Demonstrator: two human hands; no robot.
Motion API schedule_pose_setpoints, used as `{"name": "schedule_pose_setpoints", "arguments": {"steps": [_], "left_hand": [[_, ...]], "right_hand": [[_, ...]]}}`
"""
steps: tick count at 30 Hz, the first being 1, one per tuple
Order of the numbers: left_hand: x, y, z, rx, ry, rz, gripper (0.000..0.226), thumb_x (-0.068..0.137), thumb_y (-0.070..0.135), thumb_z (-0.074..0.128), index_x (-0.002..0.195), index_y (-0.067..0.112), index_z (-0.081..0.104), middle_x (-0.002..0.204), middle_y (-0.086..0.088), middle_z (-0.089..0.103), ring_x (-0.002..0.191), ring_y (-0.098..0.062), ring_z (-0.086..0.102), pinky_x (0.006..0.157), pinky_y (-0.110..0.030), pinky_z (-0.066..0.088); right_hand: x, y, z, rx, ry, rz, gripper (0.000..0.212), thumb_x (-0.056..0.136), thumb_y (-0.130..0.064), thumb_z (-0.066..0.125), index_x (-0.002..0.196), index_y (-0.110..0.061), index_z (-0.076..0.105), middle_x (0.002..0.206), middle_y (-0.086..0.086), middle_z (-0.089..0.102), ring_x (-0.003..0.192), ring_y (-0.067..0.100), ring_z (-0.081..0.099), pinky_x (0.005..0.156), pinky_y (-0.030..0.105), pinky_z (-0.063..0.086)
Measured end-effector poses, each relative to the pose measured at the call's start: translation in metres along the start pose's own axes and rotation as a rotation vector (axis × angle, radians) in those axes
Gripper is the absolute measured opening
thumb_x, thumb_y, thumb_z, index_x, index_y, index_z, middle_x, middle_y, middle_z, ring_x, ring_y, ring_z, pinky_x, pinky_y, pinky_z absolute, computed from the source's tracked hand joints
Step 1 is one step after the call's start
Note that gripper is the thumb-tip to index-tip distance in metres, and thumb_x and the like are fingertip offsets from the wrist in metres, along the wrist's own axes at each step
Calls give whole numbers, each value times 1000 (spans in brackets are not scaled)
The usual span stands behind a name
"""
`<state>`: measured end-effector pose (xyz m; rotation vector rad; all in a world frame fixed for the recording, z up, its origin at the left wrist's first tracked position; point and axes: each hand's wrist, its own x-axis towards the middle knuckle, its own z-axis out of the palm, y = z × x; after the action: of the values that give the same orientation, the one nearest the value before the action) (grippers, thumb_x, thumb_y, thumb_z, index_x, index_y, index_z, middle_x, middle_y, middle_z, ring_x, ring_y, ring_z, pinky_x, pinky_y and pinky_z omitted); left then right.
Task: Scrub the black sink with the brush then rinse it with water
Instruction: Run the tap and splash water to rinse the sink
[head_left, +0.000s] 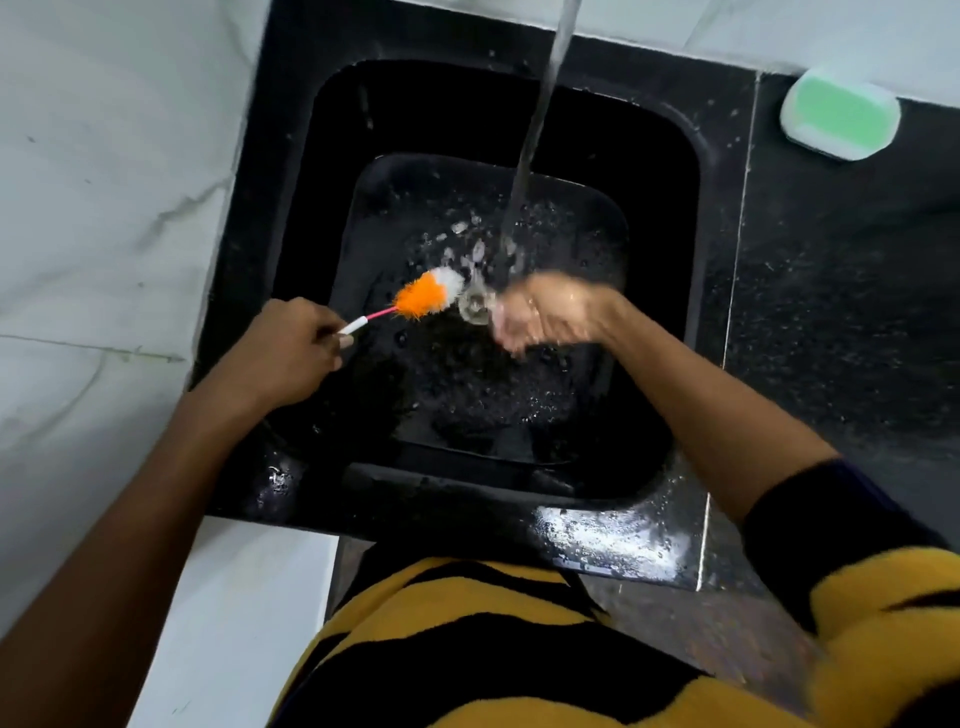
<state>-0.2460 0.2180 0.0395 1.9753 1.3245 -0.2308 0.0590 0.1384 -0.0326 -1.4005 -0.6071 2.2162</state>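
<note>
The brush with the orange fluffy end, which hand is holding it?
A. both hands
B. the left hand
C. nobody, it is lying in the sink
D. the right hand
B: the left hand pinches the white handle of the brush over the black sink, while the right hand is apart from it, under the running water.
</note>
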Motion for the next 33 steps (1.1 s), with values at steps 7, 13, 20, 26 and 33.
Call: {"name": "schedule_pose_setpoints", "arguments": {"steps": [7, 13, 20, 26, 33], "left_hand": [[-14, 0, 4, -62, -13, -35, 13, 91, 13, 64, 86, 22, 73, 62, -3, 68, 49, -15, 55, 58, -29, 46], [-20, 11, 11, -56, -13, -24, 12, 91, 15, 64, 85, 19, 74, 62, -6, 68, 50, -19, 55, 62, -39, 53], [-24, 28, 16, -56, -38, -54, 14, 93, 16, 62, 85, 18, 73, 60, -4, 66, 45, -17, 54, 51, -28, 44], [-33, 28, 12, -23, -12, -90, 23, 93, 16, 62, 71, 20, 68, 47, 3, 57, 41, -11, 51, 46, -25, 37], [-40, 24, 11, -88, 3, -100, 12, 92, 12, 64, 87, 16, 74, 61, -9, 67, 48, -21, 58, 43, -15, 40]], "right_hand": [[-46, 84, -18, -1125, 212, 497, 14, 90, -15, 55, 92, -9, 67, 82, 9, 64, 65, 21, 59, 57, 24, 48], [-15, -5, -17, 4, 430, -38, 27, 99, -1, 36, 86, 1, 60, 81, 12, 63, 73, 21, 64, 84, 47, 55], [45, -43, 3, 587, 388, -111, 28, 103, -14, 24, 84, -13, 45, 62, 1, 44, 47, 13, 43, 41, 22, 39], [-5, -13, -31, -107, 71, 133, 25, 98, -6, 37, 96, 0, 61, 79, 19, 60, 61, 24, 56, 60, 35, 48], [-63, -19, -71, -1475, 546, 325, 15, 83, -9, 55, 69, -5, 58, 78, 12, 63, 70, 28, 61, 59, 33, 49]]}}
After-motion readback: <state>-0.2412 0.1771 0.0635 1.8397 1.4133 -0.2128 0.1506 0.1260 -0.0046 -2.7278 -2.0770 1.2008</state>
